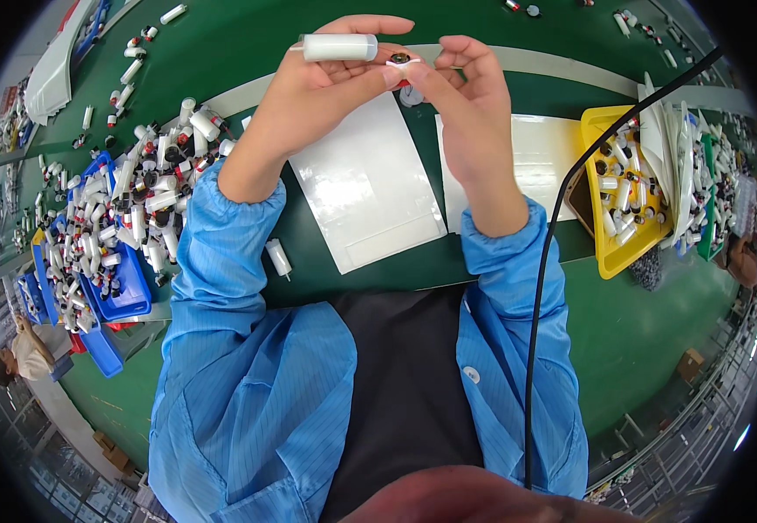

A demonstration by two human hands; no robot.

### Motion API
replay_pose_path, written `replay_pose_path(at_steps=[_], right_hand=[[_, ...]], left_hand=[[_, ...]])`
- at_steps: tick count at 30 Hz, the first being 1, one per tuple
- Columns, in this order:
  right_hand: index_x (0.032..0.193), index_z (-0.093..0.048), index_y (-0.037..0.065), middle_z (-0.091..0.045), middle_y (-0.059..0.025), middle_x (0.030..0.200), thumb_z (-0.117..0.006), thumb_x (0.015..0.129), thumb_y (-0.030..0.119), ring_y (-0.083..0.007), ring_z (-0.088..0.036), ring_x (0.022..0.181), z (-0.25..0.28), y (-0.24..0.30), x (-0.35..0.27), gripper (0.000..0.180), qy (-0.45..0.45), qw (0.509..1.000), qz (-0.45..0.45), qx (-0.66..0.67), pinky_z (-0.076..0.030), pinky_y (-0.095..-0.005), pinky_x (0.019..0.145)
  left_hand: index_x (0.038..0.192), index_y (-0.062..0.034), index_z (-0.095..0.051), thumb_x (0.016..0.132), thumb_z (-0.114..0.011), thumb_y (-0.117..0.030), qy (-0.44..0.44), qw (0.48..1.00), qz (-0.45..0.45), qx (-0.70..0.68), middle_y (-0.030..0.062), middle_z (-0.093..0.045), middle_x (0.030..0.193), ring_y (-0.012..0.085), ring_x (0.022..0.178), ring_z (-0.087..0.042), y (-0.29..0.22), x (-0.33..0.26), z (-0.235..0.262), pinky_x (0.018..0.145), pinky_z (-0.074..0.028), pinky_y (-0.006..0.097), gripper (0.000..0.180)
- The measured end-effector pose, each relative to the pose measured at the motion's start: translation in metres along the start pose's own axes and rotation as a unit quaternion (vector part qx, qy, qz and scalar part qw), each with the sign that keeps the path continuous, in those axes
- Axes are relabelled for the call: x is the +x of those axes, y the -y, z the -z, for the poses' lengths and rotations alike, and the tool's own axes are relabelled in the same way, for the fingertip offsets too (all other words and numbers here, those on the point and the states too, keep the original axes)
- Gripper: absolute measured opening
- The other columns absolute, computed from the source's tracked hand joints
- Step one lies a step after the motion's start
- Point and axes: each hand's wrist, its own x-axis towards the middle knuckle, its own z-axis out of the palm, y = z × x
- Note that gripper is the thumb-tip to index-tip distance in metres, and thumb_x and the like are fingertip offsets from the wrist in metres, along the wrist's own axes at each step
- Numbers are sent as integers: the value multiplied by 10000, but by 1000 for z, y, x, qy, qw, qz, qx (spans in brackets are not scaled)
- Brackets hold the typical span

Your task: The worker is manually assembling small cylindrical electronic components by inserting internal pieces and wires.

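Over the green table, my left hand [313, 100] and my right hand [474, 113] meet, thumbs and fingertips pinching one small round part [401, 59]. It has a dark centre, a white band and some red below; its exact kind cannot be made out. A white cylinder with a clear sleeve [339, 47] lies across my left palm, under the raised fingers. My right hand's other fingers are curled and partly hidden. Beneath the hands lies a glossy white sheet [370, 183]. A small clear disc [410, 96] sits just below the pinched part.
A heap of white cylinders [165, 183] lies on the left, spilling around a blue tray [134, 292]. A yellow tray [610, 253] of similar pieces stands right. Another white sheet [544, 157] is near it. One loose cylinder [278, 258] rests by my left sleeve. A black cable [562, 200] crosses the right.
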Motion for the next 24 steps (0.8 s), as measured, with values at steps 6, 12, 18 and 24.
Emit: replay_pose_path(at_steps=[6, 12, 18, 24], right_hand=[[1138, -604, 44, -643, -19, 1014, -668, 958, 132, -110, -605, 877, 3, -6, 10, 211, 126, 942, -207, 230, -495, -283, 724], [1109, -654, 19, -666, -63, 1003, -642, 933, 117, -172, -631, 864, 2, 32, -59, 201, 335, 863, -85, -368, -506, -312, 744], [1032, -669, 27, -557, -97, 922, -691, 775, 59, -275, -620, 845, -4, 3, -125, 260, 448, 718, 105, -521, -535, -375, 726], [951, -634, 17, -548, -99, 924, -624, 746, 56, -262, -606, 845, -13, 10, -126, 209, 436, 732, 120, -510, -532, -373, 694]], left_hand=[[1267, 3, -582, 979, -661, -166, 37, 998, -42, 14, 136, -703, 1130, 240, 1017, -687, 3, 2, 3, 860, -585, 353, 344], [1253, 50, -565, 876, -725, 6, -124, 988, 11, 96, 114, -716, 986, 168, 879, -695, -44, -10, 76, 790, -585, 285, 412], [1279, -92, -640, 771, -776, -186, -169, 738, 175, 629, 213, -710, 1126, 299, 1014, -710, 6, -5, 236, 833, -577, 385, 534], [1221, -103, -682, 834, -719, -350, -183, 761, 90, 616, 221, -696, 1145, 404, 1051, -664, 47, 52, 226, 963, -516, 443, 460]])
